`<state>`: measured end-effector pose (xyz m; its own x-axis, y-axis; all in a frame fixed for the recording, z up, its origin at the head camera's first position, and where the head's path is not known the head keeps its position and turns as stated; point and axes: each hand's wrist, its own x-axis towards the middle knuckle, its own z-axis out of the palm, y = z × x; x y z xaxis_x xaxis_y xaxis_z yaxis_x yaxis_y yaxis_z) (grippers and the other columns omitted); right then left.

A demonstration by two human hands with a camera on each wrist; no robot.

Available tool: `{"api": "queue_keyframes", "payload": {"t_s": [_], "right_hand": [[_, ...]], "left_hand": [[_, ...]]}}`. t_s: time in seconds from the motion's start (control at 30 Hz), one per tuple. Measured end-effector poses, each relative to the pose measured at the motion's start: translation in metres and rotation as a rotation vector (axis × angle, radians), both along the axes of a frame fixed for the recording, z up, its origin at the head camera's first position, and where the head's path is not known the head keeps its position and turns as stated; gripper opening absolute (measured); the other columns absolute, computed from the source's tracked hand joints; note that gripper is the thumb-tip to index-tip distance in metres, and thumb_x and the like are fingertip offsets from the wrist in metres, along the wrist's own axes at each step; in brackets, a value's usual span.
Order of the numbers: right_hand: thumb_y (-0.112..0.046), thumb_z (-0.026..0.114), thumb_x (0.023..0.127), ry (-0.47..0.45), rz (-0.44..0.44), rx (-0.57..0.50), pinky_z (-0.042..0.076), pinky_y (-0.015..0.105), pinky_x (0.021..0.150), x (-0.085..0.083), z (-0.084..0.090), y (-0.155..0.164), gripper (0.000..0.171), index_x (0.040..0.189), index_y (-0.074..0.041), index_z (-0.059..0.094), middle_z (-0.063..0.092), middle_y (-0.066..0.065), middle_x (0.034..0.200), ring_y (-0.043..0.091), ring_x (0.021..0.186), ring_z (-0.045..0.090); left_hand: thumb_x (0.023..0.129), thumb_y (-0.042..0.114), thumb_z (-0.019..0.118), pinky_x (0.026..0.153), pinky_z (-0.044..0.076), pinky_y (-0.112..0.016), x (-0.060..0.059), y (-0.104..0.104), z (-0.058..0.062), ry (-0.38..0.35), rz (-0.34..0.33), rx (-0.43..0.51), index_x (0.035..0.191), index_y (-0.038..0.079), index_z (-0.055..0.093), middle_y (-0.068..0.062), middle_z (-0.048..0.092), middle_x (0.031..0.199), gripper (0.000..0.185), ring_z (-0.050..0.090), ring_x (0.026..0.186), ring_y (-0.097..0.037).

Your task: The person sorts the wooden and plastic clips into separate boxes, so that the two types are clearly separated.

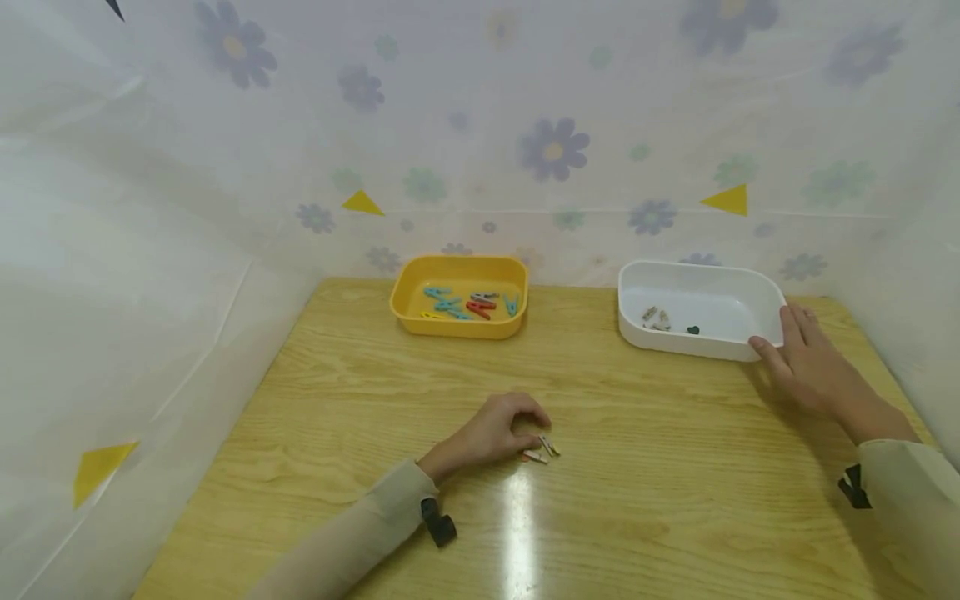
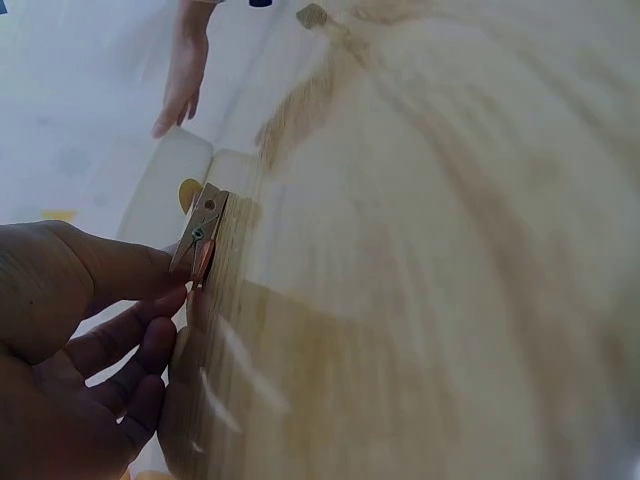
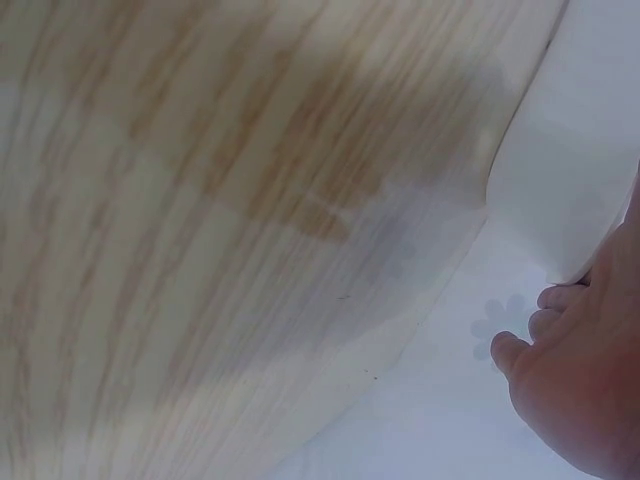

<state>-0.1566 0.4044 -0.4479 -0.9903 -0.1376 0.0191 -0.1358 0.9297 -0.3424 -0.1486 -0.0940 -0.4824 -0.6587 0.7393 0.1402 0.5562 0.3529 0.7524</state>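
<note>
My left hand (image 1: 495,429) is low over the middle of the table, thumb and index finger a little apart beside two small clothespins. One clothespin (image 1: 549,446) lies just past the fingertips; in the left wrist view its wooden body and spring (image 2: 198,235) show clearly. A second clothespin (image 1: 535,457) lies by the thumb, with a reddish part near it. My right hand (image 1: 821,375) grips the near right corner of a white tray (image 1: 693,346), thumb at the front rim and fingers along the right end. The right wrist view shows curled fingers (image 3: 545,325) against its outer wall.
Inside the white tray are several wooden clothespins (image 1: 650,314) and a small dark green piece (image 1: 693,330). A yellow tray (image 1: 457,327) with blue, red and yellow clothespins stands at the back left. A flowered sheet (image 1: 480,125) hangs behind the wooden table (image 1: 360,383).
</note>
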Motion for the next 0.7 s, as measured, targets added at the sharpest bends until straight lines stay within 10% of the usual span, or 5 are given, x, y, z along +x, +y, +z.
{"api": "queue_keyframes", "payload": {"t_s": [0.7], "right_hand": [[-0.036,0.032,0.113,-0.007,0.007,0.006,-0.010,0.061,0.119,0.0015,0.0015,-0.0002,0.079,0.154,0.016,-0.010,-0.012,0.042,0.159,0.054,0.148,-0.016]], "left_hand": [[0.092,0.011,0.079,0.085,0.046,-0.027,0.0000,0.0037,0.0025,0.027,-0.030,-0.052,0.096,0.014,0.077,0.006,0.073,0.093,0.006,0.062,0.090,-0.013]]}}
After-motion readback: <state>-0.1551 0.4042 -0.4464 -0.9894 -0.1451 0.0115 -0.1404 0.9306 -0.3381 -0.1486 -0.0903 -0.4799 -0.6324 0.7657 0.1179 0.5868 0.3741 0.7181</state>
